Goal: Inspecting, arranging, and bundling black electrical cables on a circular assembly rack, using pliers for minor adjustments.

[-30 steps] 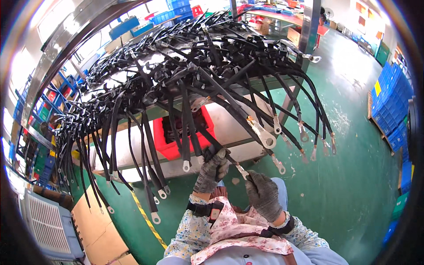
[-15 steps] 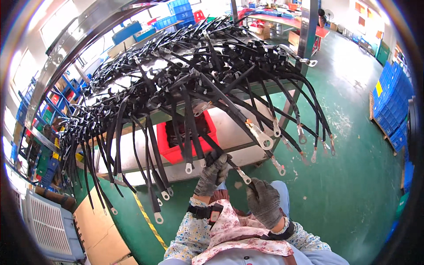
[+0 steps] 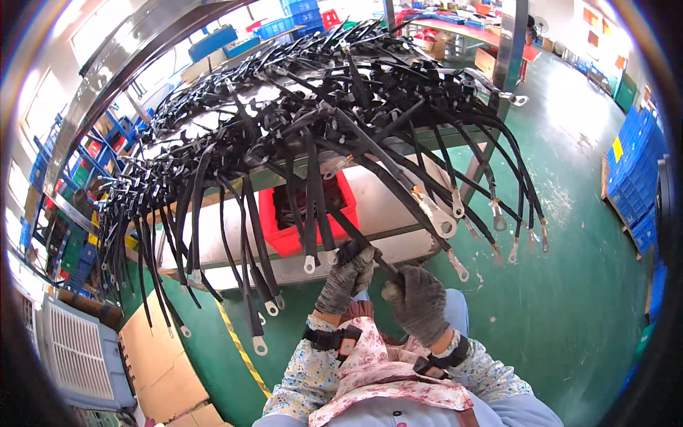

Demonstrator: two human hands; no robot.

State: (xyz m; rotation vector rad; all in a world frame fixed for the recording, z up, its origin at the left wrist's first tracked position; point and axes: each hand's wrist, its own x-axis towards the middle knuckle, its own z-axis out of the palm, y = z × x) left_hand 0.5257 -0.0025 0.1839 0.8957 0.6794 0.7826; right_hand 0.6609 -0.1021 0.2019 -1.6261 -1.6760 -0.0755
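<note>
In a grey knit glove, my left hand (image 3: 346,279) is closed around a black sleeved cable (image 3: 385,264) that slants down from the table. My right hand (image 3: 418,302), gloved alike, closes over the free end of the same cable. Its ring terminal, hidden now, is covered by the right-hand fingers. Many other black cables hang over the table's near edge around my hands, with ring terminals at their tips. One large silver ring terminal (image 3: 441,219) hangs just above my right hand, apart from it.
A red bin (image 3: 266,226) of dark pieces stands on a metal shelf (image 3: 405,245) under the cables. Blue crates (image 3: 633,167) are stacked on a pallet at right. At lower left lie cardboard (image 3: 167,370) and a grey slatted plastic unit (image 3: 82,349).
My right hand has moved up and slightly left onto the cable end, covering the ring terminal that showed before. The left hand keeps its hold, and the view has shifted slightly.
</note>
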